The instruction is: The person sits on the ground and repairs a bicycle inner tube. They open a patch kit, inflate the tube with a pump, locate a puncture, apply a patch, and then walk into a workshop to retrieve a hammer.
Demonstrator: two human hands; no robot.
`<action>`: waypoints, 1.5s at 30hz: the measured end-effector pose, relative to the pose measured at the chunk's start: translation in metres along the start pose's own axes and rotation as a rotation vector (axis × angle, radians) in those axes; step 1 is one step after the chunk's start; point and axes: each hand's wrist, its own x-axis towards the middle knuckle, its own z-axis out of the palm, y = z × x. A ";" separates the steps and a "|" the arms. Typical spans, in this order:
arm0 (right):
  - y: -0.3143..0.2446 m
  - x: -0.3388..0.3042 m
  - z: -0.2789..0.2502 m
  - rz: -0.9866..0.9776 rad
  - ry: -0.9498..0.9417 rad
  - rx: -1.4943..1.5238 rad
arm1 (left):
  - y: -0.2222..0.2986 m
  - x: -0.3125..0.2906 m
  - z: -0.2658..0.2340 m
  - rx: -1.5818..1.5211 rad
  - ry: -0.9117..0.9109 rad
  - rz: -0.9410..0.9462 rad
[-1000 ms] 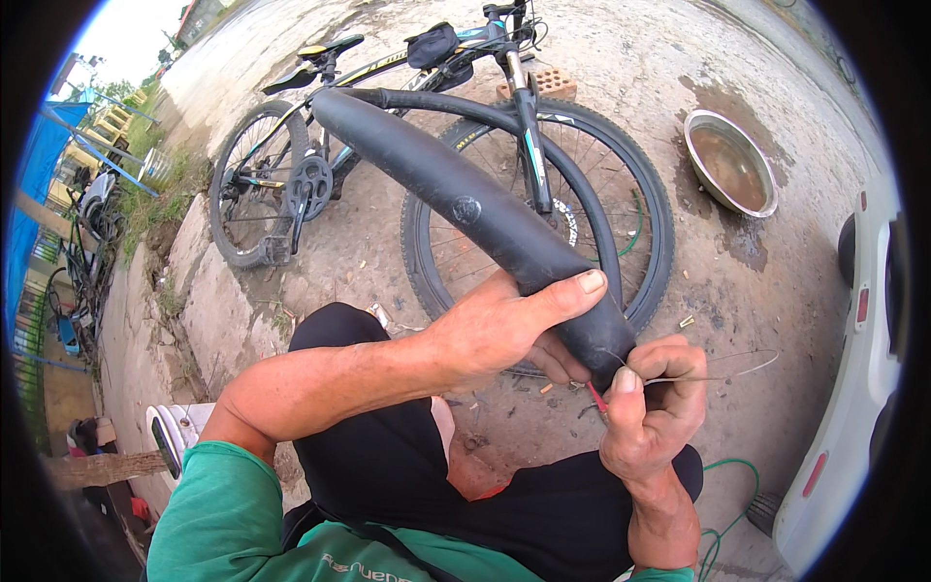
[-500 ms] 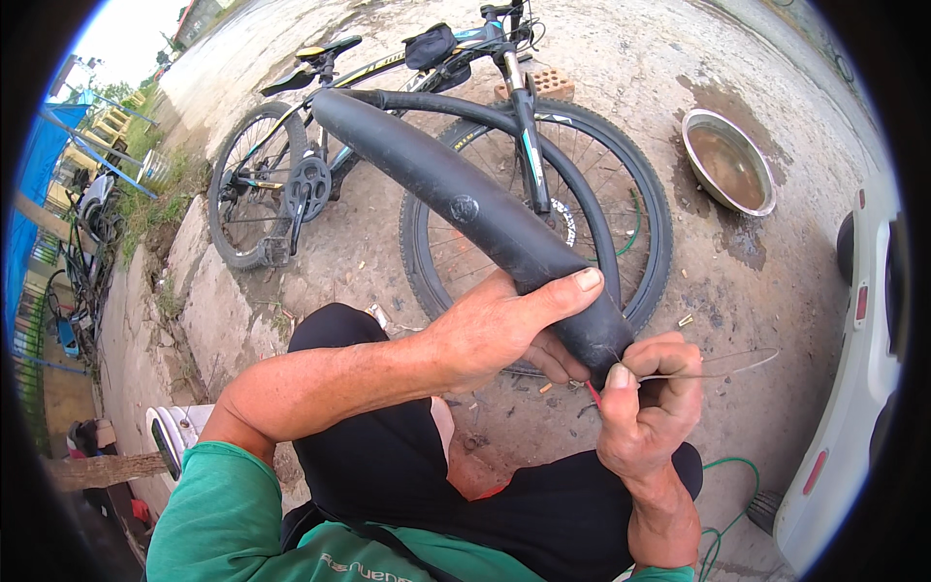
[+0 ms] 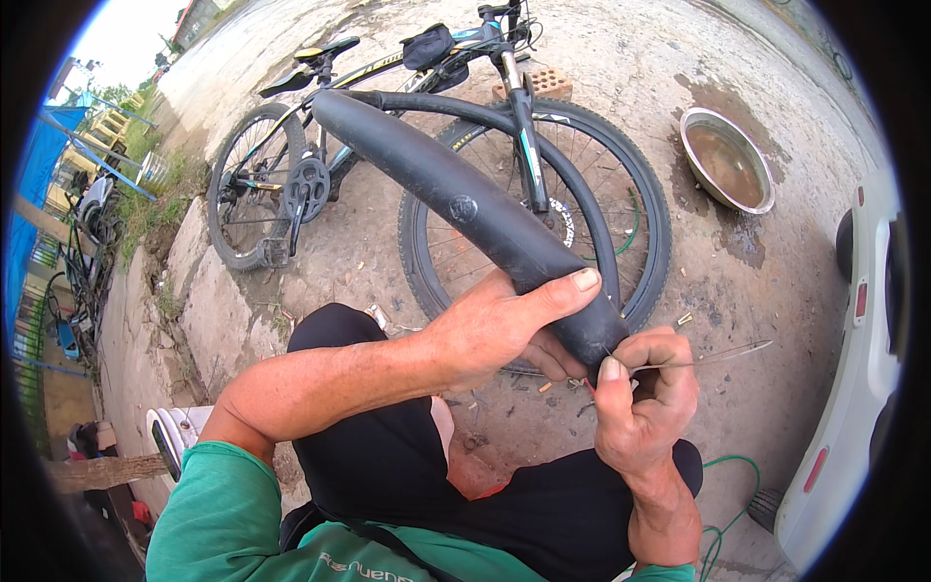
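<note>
An inflated black inner tube (image 3: 427, 179) slants from the upper left down to my hands, its thinner part looping back over the bicycle's front wheel. My left hand (image 3: 499, 328) wraps round the swollen part near its lower end, thumb on top and fingers underneath. At that lower end my right hand (image 3: 642, 403) pinches a thin wire or thread (image 3: 729, 355) between thumb and curled forefinger, against the rubber. The free end of the strand sticks out to the right. A small red strip (image 3: 589, 386) peeks out below the tube, between the hands; what it belongs to is hidden.
Beyond the tube a bicycle (image 3: 308, 184) stands with its front wheel (image 3: 669, 218) close to me. A metal basin (image 3: 690, 160) of murky water sits at the right, near a white plastic object (image 3: 832, 466) and a green hose (image 3: 729, 460). A perforated brick (image 3: 551, 84) lies behind.
My right hand has shifted slightly left along with the strand, whose free end now looks narrower and tilts upward. The left hand and the tube have hardly moved.
</note>
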 end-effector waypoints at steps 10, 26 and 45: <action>-0.007 0.000 0.001 0.185 0.000 0.031 | 0.001 0.000 0.000 0.110 -0.025 0.046; -0.009 0.011 -0.017 0.578 -0.140 0.044 | -0.012 0.017 -0.009 0.074 0.064 -0.026; 0.037 0.014 -0.021 0.443 -0.490 -0.565 | -0.039 0.006 -0.042 0.084 0.113 -0.311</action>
